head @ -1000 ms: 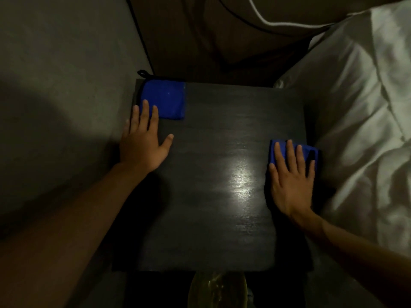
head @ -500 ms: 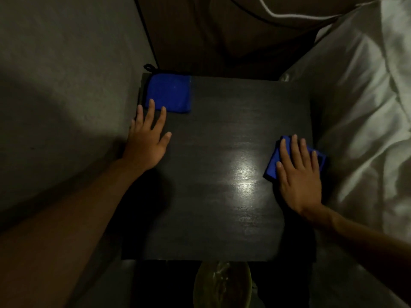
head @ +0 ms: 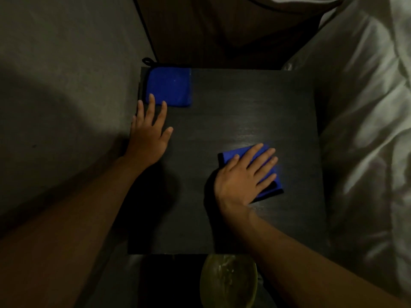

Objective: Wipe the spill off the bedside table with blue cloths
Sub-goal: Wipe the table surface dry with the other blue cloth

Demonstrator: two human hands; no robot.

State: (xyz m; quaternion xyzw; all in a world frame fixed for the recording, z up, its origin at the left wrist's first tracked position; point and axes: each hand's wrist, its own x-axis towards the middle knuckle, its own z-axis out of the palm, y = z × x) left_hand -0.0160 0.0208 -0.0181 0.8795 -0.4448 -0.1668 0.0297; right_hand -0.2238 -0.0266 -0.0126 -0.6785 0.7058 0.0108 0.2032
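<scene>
The dark wooden bedside table (head: 233, 103) fills the middle of the head view. One folded blue cloth (head: 171, 85) lies on its back left corner. My left hand (head: 149, 134) rests flat on the table's left edge with fingers spread, the middle fingertip reaching that cloth's near edge. A second blue cloth (head: 233, 154) lies right of the centre under my right hand (head: 242, 176), which presses flat on it. A faint shiny streak (head: 251, 132) shows on the wood just beyond this cloth.
White bedding (head: 367, 130) borders the table's right side. A grey wall (head: 66, 85) runs along the left, with a dark cable (head: 144, 30) down the corner. A greenish glass vessel (head: 229, 283) sits below the table's front edge.
My right hand has slid its blue cloth from the table's right edge leftward toward the centre, turning it. My left hand has stayed at the left edge.
</scene>
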